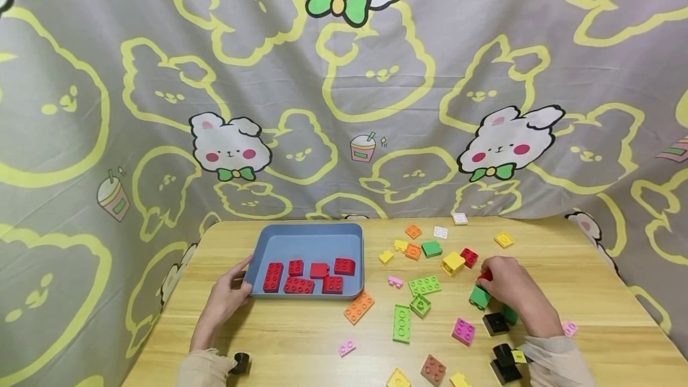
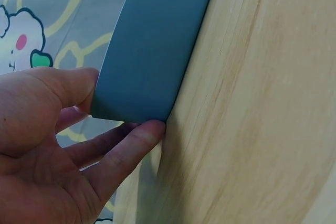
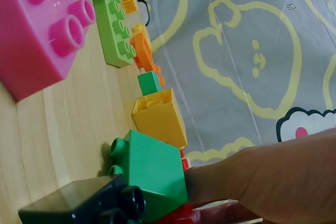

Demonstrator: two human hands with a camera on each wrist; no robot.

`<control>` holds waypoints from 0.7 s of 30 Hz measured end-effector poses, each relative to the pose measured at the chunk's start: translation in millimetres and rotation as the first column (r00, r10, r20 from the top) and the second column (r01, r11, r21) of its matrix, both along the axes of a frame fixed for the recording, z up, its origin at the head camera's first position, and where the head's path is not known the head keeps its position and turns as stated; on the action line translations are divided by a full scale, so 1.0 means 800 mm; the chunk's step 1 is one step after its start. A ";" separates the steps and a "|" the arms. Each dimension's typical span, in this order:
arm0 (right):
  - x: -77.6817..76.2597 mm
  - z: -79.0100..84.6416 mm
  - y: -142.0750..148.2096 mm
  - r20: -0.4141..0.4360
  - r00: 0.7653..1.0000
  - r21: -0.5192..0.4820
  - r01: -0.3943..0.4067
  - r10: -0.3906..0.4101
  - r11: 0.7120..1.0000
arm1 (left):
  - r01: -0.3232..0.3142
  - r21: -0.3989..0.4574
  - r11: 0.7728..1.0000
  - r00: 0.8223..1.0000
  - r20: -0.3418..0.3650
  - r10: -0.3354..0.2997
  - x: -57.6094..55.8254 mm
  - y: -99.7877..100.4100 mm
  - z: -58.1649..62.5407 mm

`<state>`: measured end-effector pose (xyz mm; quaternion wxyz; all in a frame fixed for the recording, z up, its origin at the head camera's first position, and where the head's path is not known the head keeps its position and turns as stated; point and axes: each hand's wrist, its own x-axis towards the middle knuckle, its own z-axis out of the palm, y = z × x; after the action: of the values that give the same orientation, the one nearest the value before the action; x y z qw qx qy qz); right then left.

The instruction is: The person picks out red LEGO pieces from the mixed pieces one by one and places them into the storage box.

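My left hand (image 1: 228, 291) holds the left side of a blue tray (image 1: 309, 230) near its front corner. In the left wrist view, the thumb is at the rim and fingertips touch the lower edge of the tray wall (image 2: 149, 51). Several red bricks (image 1: 298, 285) lie inside. On the right, my right hand (image 1: 513, 285) pinches a red brick (image 1: 485, 276), largely hidden by the fingers. A green brick (image 1: 479, 297) stands right beside it; the right wrist view shows this green block (image 3: 157, 177) close to the fingers, with red (image 3: 181, 214) peeking out below.
Loose bricks are scattered right of the tray: a yellow brick (image 1: 453, 263), another red brick (image 1: 469, 257), a lime brick (image 1: 424, 285), a magenta brick (image 1: 463, 331), a black brick (image 1: 495, 324) by the right wrist. An orange brick (image 1: 359, 307) touches the tray's front right corner. A patterned curtain (image 1: 344, 154) hangs behind.
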<state>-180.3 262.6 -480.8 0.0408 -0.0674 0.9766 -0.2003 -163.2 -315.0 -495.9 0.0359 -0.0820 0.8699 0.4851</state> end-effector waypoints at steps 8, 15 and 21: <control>-0.001 0.004 -0.002 -0.001 1.000 0.001 0.000 0.000 1.000 | 0.000 -0.010 1.000 1.000 0.003 0.000 0.000 0.001 0.000; 0.000 0.014 -0.005 -0.006 1.000 0.018 0.010 -0.010 1.000 | -0.001 -0.011 1.000 1.000 -0.001 0.001 0.000 0.000 0.000; 0.006 0.023 -0.010 -0.029 1.000 0.010 -0.001 0.001 1.000 | 0.006 -0.002 1.000 1.000 0.006 -0.006 0.001 0.000 0.000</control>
<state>-175.4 254.4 -462.5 0.0272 -0.0706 0.9780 -0.1942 -162.6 -315.2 -496.0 0.0399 -0.0808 0.8705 0.4838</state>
